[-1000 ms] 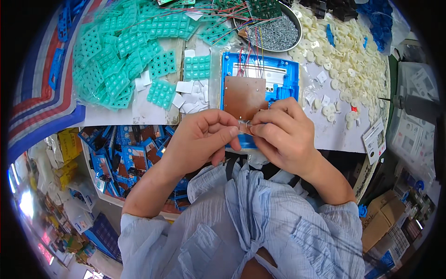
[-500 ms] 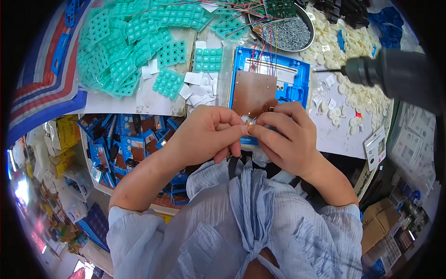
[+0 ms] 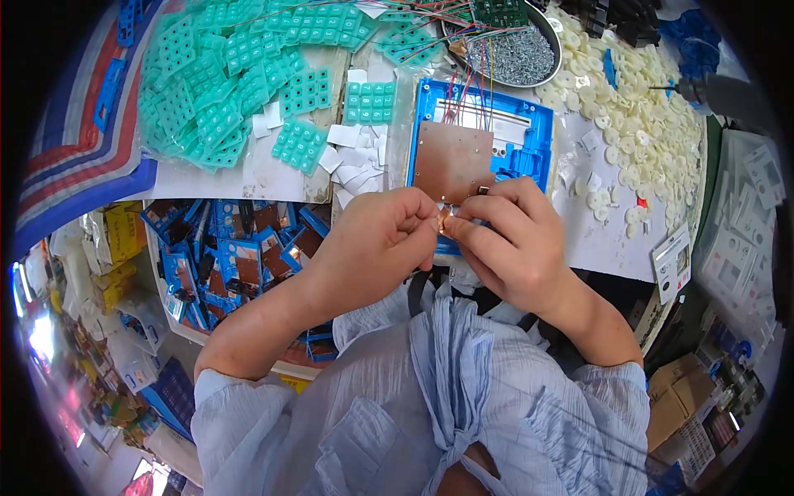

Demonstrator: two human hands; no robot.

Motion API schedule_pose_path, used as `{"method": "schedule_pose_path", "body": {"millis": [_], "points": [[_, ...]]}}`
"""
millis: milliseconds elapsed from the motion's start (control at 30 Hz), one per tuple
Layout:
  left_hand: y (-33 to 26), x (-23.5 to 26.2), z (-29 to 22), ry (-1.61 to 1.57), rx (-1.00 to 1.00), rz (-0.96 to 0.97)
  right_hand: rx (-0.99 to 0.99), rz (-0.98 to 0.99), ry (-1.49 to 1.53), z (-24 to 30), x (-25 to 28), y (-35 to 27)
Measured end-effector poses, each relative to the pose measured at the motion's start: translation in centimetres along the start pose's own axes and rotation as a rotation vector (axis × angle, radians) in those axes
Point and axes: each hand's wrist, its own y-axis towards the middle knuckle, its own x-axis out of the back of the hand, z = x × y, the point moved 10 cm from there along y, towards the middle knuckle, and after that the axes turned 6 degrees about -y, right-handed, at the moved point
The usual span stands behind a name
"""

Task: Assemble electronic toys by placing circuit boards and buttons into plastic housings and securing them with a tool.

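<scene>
My left hand (image 3: 385,236) and my right hand (image 3: 514,240) meet at the near edge of a blue plastic casing (image 3: 542,136). Their fingertips pinch together around a small copper-coloured piece (image 3: 447,221), mostly hidden by the fingers. The left fingers are curled with the thumb against the index finger. The right thumb and index finger close on the piece from the other side. Just beyond them a brown circuit board (image 3: 453,161) lies over the casing, with thin red, white and blue wires (image 3: 475,95) running from its far edge.
Teal rubber keypads (image 3: 215,91) are heaped at far left. A metal bowl of screws (image 3: 521,58) stands behind the casing, beside cream plastic discs (image 3: 637,124). A dark electric screwdriver (image 3: 715,93) hangs at right. Below left, a bin holds blue casings (image 3: 240,256). White paper slips (image 3: 357,169) lie nearby.
The electric screwdriver has swung away to the right. My left fingers have curled in more, while both hands stay at the casing's near edge.
</scene>
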Motion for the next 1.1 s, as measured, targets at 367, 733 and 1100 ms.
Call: {"method": "schedule_pose_path", "body": {"millis": [367, 733, 1100], "points": [[-0.1, 1.1, 0.5, 0.034, -0.085, -0.073, -0.008, -0.04, -0.011, 0.1, 0.4, -0.3], [-0.4, 0.7, 0.9, -0.072, 0.036, -0.043, -0.017, -0.062, 0.015, 0.0, 0.4, -0.6], [-1.6, -0.4, -0.5, 0.168, -0.198, -0.078, -0.414, 0.132, 0.371, -1.8, 0.1, -0.4]]}}
